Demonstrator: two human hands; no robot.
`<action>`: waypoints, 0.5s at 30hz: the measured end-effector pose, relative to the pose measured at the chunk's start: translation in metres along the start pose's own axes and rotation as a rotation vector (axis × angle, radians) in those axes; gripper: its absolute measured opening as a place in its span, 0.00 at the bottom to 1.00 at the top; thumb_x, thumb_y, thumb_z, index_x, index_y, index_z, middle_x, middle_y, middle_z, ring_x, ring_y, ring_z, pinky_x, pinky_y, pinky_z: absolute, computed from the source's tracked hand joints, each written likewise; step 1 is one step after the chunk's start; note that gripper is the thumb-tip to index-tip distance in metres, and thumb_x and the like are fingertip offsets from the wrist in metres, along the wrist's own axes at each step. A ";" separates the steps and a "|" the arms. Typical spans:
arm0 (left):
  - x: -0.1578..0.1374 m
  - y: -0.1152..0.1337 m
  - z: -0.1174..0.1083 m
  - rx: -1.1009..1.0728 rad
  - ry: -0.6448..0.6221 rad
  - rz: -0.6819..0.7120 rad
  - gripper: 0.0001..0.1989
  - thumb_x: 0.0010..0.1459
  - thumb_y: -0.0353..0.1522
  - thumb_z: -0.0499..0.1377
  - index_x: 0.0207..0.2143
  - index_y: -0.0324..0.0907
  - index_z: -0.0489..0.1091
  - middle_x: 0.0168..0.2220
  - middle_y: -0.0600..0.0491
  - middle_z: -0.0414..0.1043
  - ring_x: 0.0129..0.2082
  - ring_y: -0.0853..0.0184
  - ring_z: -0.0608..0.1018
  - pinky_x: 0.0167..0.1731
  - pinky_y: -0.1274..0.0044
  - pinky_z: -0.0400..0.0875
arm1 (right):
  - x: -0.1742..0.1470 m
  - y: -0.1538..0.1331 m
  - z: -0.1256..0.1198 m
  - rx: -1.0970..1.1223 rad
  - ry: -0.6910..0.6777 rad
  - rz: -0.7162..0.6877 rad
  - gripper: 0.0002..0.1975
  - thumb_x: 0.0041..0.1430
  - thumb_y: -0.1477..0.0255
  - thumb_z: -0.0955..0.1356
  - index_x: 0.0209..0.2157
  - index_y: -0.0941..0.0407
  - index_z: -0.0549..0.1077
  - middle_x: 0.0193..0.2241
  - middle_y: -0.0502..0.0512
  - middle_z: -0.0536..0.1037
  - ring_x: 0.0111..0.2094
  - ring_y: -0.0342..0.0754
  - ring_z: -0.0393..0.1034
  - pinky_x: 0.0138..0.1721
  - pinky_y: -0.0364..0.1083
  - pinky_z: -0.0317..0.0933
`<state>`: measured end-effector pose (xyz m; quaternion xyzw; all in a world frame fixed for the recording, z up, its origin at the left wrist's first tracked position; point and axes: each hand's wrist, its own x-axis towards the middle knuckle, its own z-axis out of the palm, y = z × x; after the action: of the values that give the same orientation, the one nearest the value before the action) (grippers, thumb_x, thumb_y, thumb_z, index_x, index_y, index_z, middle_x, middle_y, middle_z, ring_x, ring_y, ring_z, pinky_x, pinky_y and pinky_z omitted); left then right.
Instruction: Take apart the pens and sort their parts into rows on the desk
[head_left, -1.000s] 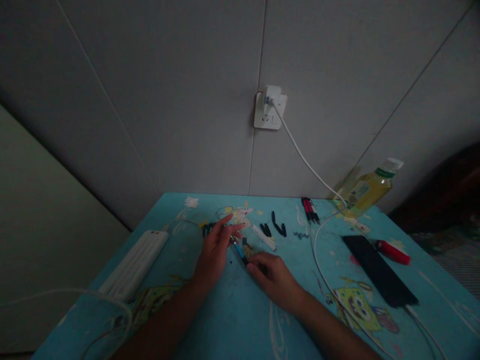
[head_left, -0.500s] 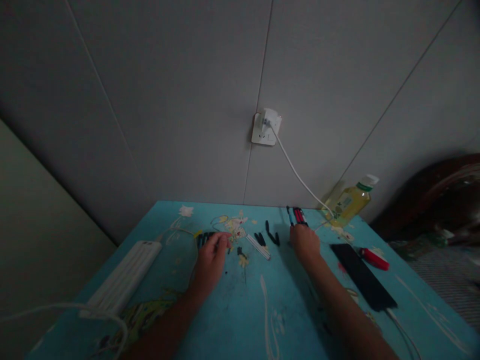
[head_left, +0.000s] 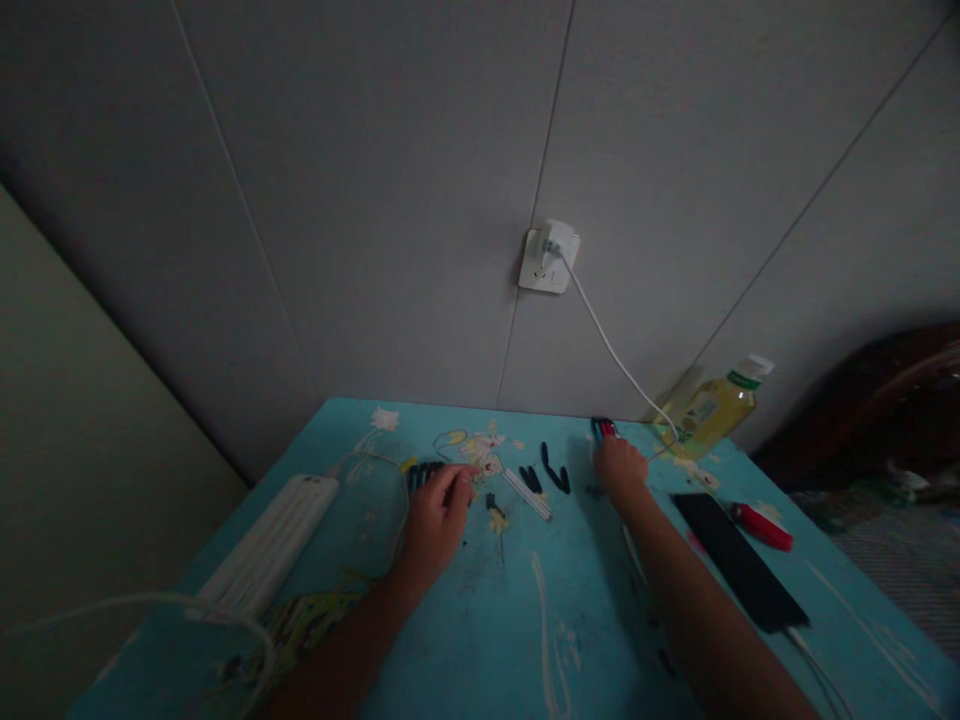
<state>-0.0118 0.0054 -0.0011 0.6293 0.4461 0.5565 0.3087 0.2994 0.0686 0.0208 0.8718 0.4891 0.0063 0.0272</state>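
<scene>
Right hand (head_left: 621, 468): fingers at the pens (head_left: 603, 429), near far edge of desk (head_left: 480, 620); grip hidden by the hand, cannot tell if holding. Left hand (head_left: 435, 520): fingers curled inward, contents not discernible; dark tubes (head_left: 414, 478) just beside. Between hands: white sticks (head_left: 528, 494), black pieces (head_left: 535, 480). Farther right: yellow bottle (head_left: 716, 412).

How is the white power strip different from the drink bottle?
Color: the power strip is solid white, while the bottle looks see-through and yellow.
Pose: the power strip lies flat; the bottle stands with its cap on top.
Place: the power strip is on the left side; the bottle is at the back right.
Both are on the blue table.
</scene>
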 end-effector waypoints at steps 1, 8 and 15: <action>0.000 0.000 0.000 -0.004 -0.002 -0.001 0.12 0.65 0.37 0.53 0.39 0.44 0.75 0.26 0.54 0.71 0.27 0.66 0.73 0.30 0.78 0.66 | 0.000 0.000 0.000 -0.002 0.001 0.002 0.18 0.65 0.66 0.68 0.53 0.58 0.69 0.51 0.60 0.72 0.47 0.52 0.72 0.46 0.55 0.69; 0.000 0.002 0.000 -0.039 0.002 -0.016 0.12 0.64 0.37 0.55 0.38 0.43 0.76 0.26 0.53 0.72 0.27 0.65 0.74 0.30 0.78 0.66 | -0.023 0.005 -0.009 0.047 0.083 -0.070 0.15 0.68 0.66 0.64 0.49 0.62 0.72 0.46 0.64 0.75 0.45 0.54 0.73 0.45 0.54 0.68; 0.013 -0.006 -0.014 0.243 0.035 0.077 0.14 0.67 0.36 0.49 0.41 0.42 0.73 0.33 0.51 0.76 0.31 0.65 0.76 0.33 0.77 0.69 | -0.102 -0.011 0.005 0.208 0.141 -0.449 0.15 0.70 0.67 0.59 0.43 0.54 0.76 0.42 0.58 0.79 0.42 0.49 0.75 0.42 0.44 0.63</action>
<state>-0.0272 0.0181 0.0017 0.6688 0.4914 0.5206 0.2007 0.2367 -0.0129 0.0172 0.7368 0.6691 0.0107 -0.0961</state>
